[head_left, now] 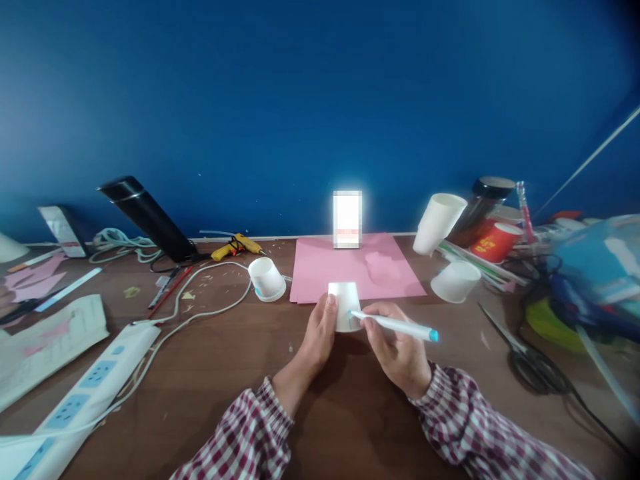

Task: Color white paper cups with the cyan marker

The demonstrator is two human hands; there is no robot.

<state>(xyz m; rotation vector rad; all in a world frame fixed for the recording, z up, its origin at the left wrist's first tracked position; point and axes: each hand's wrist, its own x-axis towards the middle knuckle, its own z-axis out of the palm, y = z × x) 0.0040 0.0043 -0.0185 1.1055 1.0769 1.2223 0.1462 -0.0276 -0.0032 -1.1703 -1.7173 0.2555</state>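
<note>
Clamping a small white tapered paper cup (pixel 347 298) in the left hand (pixel 320 333), with the thumb pressed along its side. Gripping a slim white marker with light-blue ends (pixel 400 324) in the right hand (pixel 399 350), with fingers pinched round the barrel. Placed mid-view, just in front of pink paper sheets (pixel 320 267), above a dark-brown table (pixel 210 400) with a wood-like surface (whether resting on it, hard to tell). Aimed, in the marker's case, leftward with the tip at the cup's wall; lying lengthwise nearly crosswise, dipping slightly toward the right. Held, in the cup's case, with its long axis roughly up and down the view. Flanked at left by an upside-down white paper cup (pixel 267 278), a yellow glue gun (pixel 237 247) and a long white power strip (pixel 95 400); at right by black-handled scissors (pixel 540 370) and a red paper cup (pixel 497 241). Closed off behind by a deep-blue wall (pixel 300 100).
</note>
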